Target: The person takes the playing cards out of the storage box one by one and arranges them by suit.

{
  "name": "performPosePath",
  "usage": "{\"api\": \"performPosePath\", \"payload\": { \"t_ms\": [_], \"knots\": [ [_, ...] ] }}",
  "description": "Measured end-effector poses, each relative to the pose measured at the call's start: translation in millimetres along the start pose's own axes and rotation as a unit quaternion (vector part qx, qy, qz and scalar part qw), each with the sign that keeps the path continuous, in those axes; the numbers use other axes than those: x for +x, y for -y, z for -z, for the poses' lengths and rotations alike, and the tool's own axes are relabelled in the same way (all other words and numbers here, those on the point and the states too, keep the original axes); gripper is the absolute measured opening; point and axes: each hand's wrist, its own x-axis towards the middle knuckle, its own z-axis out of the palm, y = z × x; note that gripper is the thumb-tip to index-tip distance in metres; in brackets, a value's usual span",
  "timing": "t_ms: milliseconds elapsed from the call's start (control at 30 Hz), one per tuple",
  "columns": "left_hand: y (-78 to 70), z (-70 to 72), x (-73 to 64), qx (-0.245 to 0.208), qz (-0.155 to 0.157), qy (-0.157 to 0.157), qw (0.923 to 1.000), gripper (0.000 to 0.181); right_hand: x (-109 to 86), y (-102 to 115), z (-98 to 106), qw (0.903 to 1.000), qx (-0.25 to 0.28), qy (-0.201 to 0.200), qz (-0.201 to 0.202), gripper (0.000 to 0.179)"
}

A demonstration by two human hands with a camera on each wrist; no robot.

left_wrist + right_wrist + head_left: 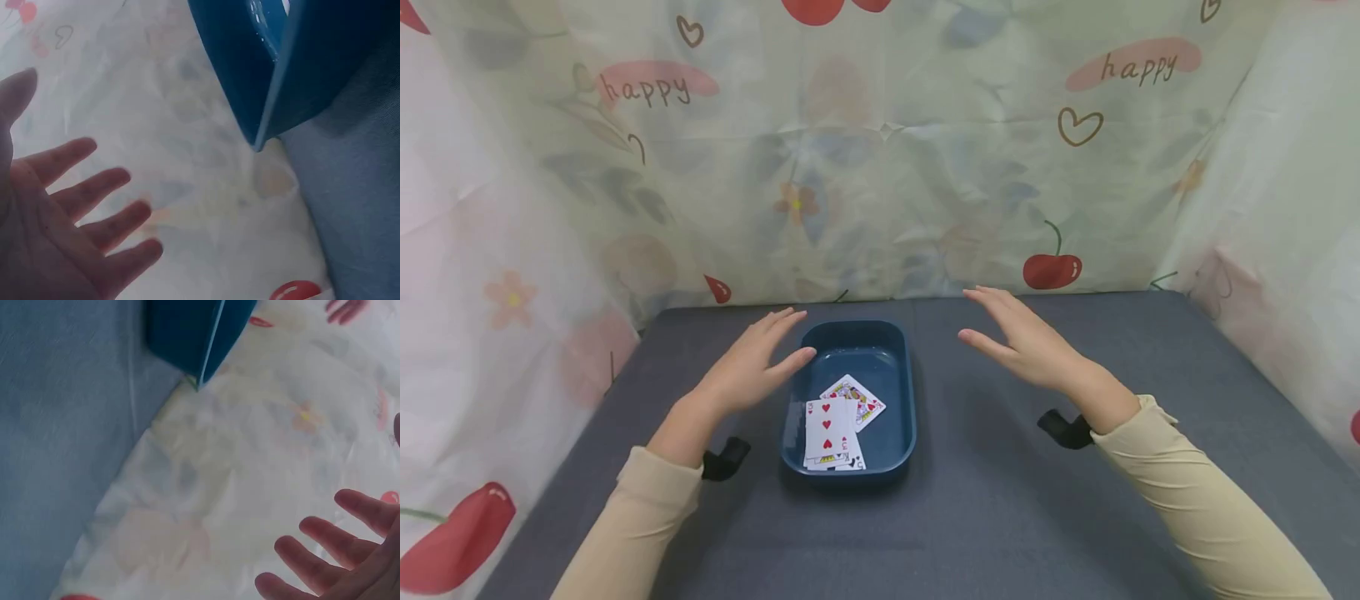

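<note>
In the head view, a navy-blue rectangular tray (891, 437) sits on the dark grey counter (985, 525), just left of and below the middle of the frame. A few playing cards lie overlapping in its lower left part: a three of hearts (827, 429) on top, other cards partly hidden beneath it, and a face card (869, 407) tilted out towards the upper right. The left hand (741, 371) hangs to the left of the tray, its grip loose, fingers extended, the thumb tip overlapping the tray's left edge in the picture. The right hand (1037, 350) is right of centre, well apart from the tray, fingers extended and grip loose too. Both arms wear beige sleeves (1195, 492); a black wrist mount (726, 459) shows by the left cuff. A patterned curtain (895, 208) with cherries, flowers and "happy" fills the top.

In the left wrist view, that hand spreads its fingers at lower left, apart from the tray at upper right; the curtain lies between.

In the right wrist view, the fingers spread at lower right, well apart from the tray at top centre; the counter fills the left.
</note>
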Motion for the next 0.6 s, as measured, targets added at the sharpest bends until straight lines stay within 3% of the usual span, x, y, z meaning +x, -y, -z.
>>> {"api": "performPosePath", "payload": {
  "t_ms": [167,467,600],
  "knots": [
    [9.1,-4.2,-3.3,-0.034,-0.006,0.018,0.9992,0.064,7.0,5.4,-6.8,0.9995,0.026,0.005,0.014,0.058],
    [32.1,-17.7,-5.1,-0.042,0.000,0.044,0.9981,0.060,19.6,17.7,-23.6,0.9967,0.073,0.002,0.035,0.050],
    [41.8,-24.1,-6.2,-0.049,0.024,0.053,0.9971,0.059,27.1,23.3,-31.5,0.9935,0.103,0.010,0.046,0.046]
  ]
}}
